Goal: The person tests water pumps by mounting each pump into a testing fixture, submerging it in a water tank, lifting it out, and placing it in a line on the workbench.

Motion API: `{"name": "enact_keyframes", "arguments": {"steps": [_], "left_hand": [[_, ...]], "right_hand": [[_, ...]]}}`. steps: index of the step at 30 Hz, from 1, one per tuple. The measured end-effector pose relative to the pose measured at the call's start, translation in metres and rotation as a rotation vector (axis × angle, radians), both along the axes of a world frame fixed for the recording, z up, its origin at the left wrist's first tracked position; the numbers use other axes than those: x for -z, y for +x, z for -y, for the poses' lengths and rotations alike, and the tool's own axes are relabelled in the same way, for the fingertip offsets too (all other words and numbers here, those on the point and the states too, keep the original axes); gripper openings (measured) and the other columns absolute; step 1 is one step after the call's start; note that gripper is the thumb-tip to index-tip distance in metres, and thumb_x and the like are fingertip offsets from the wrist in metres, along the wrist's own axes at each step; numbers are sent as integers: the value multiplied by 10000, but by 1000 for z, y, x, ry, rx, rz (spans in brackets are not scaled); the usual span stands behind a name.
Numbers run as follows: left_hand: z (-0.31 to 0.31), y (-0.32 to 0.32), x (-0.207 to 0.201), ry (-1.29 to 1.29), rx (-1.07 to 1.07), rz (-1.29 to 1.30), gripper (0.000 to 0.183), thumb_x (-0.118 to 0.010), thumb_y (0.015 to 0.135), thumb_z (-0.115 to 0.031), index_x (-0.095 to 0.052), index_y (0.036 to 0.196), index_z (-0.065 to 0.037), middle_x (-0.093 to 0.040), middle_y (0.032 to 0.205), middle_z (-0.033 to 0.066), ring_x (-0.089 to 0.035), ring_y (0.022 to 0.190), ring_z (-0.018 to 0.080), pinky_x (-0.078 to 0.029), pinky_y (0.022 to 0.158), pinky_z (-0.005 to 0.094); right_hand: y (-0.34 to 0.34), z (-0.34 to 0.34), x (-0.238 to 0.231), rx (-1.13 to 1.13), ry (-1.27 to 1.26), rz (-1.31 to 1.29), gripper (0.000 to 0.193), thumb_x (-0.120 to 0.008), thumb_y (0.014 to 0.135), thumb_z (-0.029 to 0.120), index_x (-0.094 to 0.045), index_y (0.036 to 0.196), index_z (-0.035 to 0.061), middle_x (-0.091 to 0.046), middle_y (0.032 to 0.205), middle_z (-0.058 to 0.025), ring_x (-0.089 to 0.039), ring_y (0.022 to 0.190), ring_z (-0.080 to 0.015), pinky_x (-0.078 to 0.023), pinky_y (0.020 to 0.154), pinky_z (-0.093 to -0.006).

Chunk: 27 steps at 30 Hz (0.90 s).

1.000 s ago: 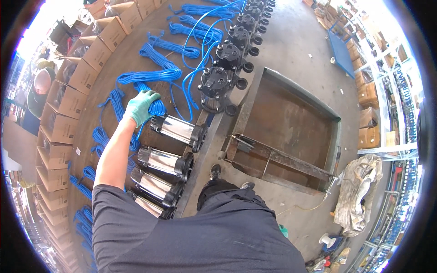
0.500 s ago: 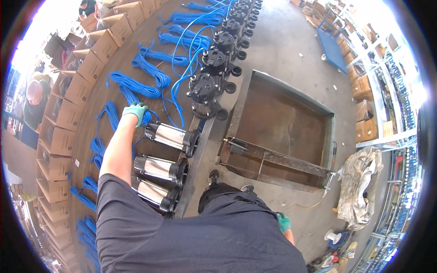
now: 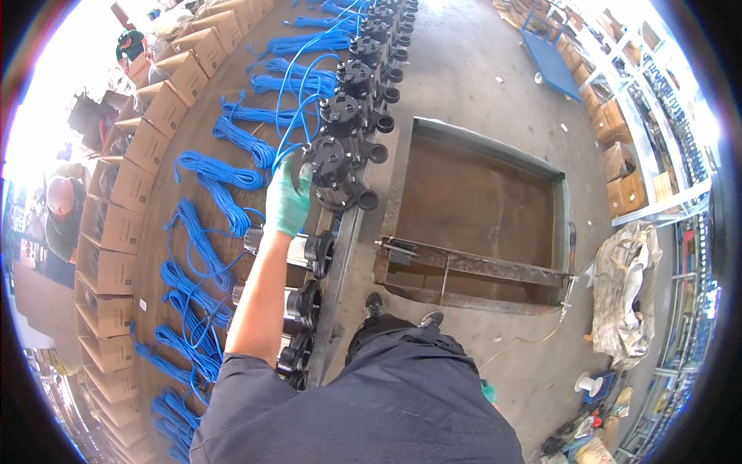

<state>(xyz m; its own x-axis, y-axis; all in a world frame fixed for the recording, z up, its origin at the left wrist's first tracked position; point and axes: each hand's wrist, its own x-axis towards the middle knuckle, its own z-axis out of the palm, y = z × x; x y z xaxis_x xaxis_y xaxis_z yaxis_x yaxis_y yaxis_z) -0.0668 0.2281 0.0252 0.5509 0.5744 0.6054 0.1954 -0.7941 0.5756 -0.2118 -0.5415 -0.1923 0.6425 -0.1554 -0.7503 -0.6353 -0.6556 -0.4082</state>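
My left hand (image 3: 288, 203), in a green glove, reaches forward beside the nearest upright black pump (image 3: 332, 166). Its thumb and fingers are apart, with a dark gap between them. Blue cables (image 3: 284, 145) run down to the fingertips; whether the hand touches them or the pump is hard to see. Under my forearm lie several silver-and-black pumps (image 3: 301, 251) on their sides, partly covered by the arm. My right hand (image 3: 487, 390), also green-gloved, hangs low at my right side, mostly hidden by my body.
Bundles of blue cable (image 3: 219, 172) lie along the brown work surface, with a row of open cartons (image 3: 116, 224) to the left. On the floor at right sits a rusty metal tray (image 3: 479, 201). Beyond are a blue cart (image 3: 550, 66) and shelving (image 3: 657, 203). Two people stand far left.
My left hand has left the blue cable bundle and moved right to the nearest upright pump. My right hand is now more hidden behind my body. The view has shifted slightly.
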Motion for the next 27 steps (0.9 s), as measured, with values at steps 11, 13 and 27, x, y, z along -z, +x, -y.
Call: {"name": "enact_keyframes", "arguments": {"steps": [11,13,27], "left_hand": [[71,55,-25,-807,247,167,476,-526,1084,-444,-686,882,-44,-623,705,10,-519,655,83,-445,611,291],[109,47,-42,-829,331,175,453,-542,1081,-429,-697,943,-26,-597,702,-9,-512,672,79,-452,621,298],[313,21,-160,-378,1029,-41,260,-549,1021,-209,-644,891,-5,-628,897,193,-603,823,385,-489,743,459]], "right_hand": [[35,-37,-40,-83,100,67,317,-626,1032,205,-671,1288,24,-739,1119,-103,-678,944,-202,-545,858,-345],[41,-39,-43,-63,144,56,318,-618,1036,206,-665,1287,18,-743,1106,-110,-690,939,-210,-557,844,-351],[192,-132,-117,19,683,442,405,-562,1083,343,-587,1361,49,-706,1135,-75,-705,899,-181,-604,768,-363]]}}
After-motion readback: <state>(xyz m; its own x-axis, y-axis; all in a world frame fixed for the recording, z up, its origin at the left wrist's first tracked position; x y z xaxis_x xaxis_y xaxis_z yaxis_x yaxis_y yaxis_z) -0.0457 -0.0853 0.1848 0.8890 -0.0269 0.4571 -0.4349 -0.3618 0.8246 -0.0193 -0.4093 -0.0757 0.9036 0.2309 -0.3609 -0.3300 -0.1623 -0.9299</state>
